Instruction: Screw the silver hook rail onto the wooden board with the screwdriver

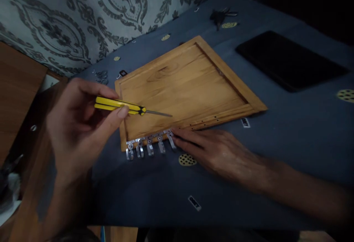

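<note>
A yellow and black screwdriver (120,104) is pinched in my left hand (85,124), its metal shaft pointing right above a framed wooden board (177,83). The board lies on the blue cloth. Along its near edge sits a row of several silver metal hooks (149,147), their curved ends hanging over the edge. With its fingertips, my right hand (218,153) touches the rightmost hook (170,140); whether they grip it or only press on it is hard to see. Small dark holes (203,123) run along the edge to the right of the hooks.
A dark flat tablet-like slab (290,59) lies to the right on the blue tablecloth (235,205). At the back is a bunch of keys (221,16). Small metal pieces (101,76) rest beyond the board's left corner. Patterned wallpaper (121,2) rises behind the table.
</note>
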Tool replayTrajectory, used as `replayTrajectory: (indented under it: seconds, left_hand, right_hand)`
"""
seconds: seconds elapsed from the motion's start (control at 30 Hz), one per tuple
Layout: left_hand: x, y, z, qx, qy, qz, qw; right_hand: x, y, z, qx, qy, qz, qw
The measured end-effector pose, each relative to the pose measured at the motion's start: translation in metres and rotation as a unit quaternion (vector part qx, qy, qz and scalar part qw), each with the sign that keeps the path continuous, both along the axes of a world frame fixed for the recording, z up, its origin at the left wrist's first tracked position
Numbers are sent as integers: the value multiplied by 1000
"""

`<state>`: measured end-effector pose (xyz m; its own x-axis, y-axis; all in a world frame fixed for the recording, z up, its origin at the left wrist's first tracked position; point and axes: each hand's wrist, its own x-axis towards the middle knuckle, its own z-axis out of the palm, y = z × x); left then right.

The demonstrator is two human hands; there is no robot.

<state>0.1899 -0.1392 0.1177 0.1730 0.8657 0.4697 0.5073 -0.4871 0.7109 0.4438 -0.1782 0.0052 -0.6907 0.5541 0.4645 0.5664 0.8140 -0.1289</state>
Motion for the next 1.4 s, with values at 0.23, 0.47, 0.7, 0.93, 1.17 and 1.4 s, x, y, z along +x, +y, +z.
replayTrajectory:
  seconds: [0.23,0.47,0.7,0.93,1.17,1.4]
  left_hand:
    - [-18,47,-38,-128,58,-73,987]
    - [-30,60,-56,-160,160,-135,965]
    - [-8,37,-37,-110,234,-144,955]
    - [26,-7,-26,-46,413,-186,890]
    - [32,-13,-39,-23,453,-165,876]
    - [34,-16,-45,-34,444,-161,881]
  right_hand:
    - [-1,0,1,29,34,6,999]
    - [-1,0,-3,19,32,8,999]
    - [-1,1,1,24,18,10,1000]
    - [-2,1,1,20,40,11,999]
    - [-2,1,3,23,31,14,999]
    - [-1,1,-2,17,31,14,999]
